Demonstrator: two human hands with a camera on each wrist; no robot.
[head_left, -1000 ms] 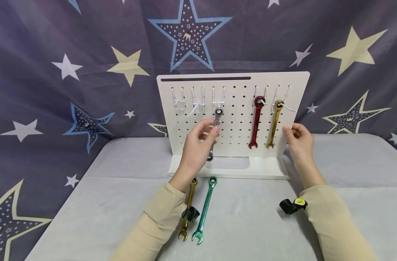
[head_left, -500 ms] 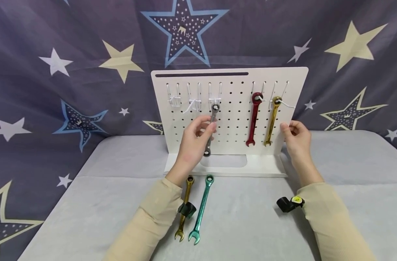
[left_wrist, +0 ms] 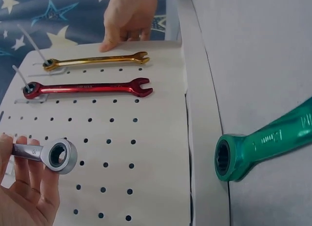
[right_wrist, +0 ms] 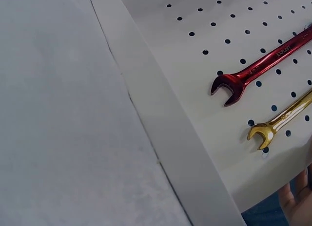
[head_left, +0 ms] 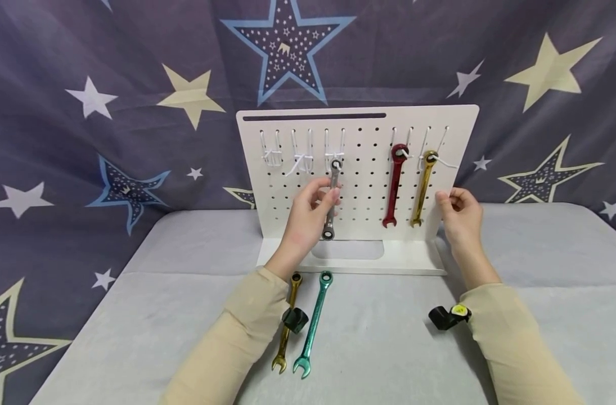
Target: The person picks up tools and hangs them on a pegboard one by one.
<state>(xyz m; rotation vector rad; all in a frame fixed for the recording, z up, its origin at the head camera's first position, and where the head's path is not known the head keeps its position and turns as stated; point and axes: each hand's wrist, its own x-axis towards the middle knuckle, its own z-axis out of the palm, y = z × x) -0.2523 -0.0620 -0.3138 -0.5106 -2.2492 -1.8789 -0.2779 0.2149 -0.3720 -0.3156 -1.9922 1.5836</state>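
Note:
A white pegboard (head_left: 360,121) stands upright at the back of the table. My left hand (head_left: 324,194) pinches the shaft of a silver ratchet wrench (head_left: 331,211) held nearly upright against the board, its top end at a white hook (head_left: 336,163). The left wrist view shows the wrench's lower ring end (left_wrist: 58,156) past my fingers (left_wrist: 29,179). My right hand (head_left: 446,199) grips the board's right edge. A red wrench (head_left: 392,188) and a gold wrench (head_left: 422,188) hang on hooks at the right, and their open ends (right_wrist: 226,87) show in the right wrist view.
A second gold wrench (head_left: 286,326) and a teal wrench (head_left: 315,323) lie side by side on the grey table in front of the board's base (head_left: 409,261). Two more white hooks (head_left: 287,160) stand bare at the board's left. A starred curtain hangs behind.
My left hand has lifted the silver wrench and swung it more upright, so its top end now sits at the hook. My right hand has stayed on the board's edge.

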